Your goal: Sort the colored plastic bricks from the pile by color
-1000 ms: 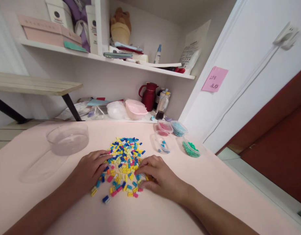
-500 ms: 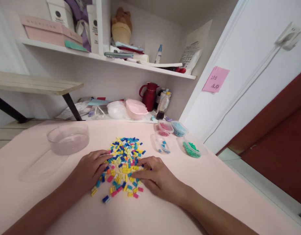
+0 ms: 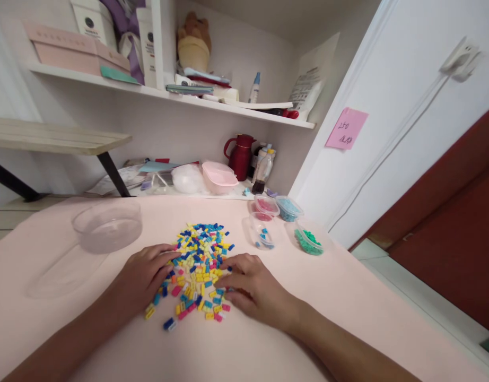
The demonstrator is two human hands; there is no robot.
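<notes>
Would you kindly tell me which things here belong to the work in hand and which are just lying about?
Likely in use:
pile of small multicoloured plastic bricks
small clear plastic tubs with coloured pieces
perhaps round clear plastic bowl

Apparently lying about:
dark red handled jug
rounded pink plastic container

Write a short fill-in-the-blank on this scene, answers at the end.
1. The brick pile lies ____ the left hand and the right hand.
2. The rightmost small tub holds ____ bricks.
3. The large round clear tub stands on the person's ____ side of the pile.
4. The note stuck on the white surface at right is ____.

Missing words: between; green; left; pink.
</notes>
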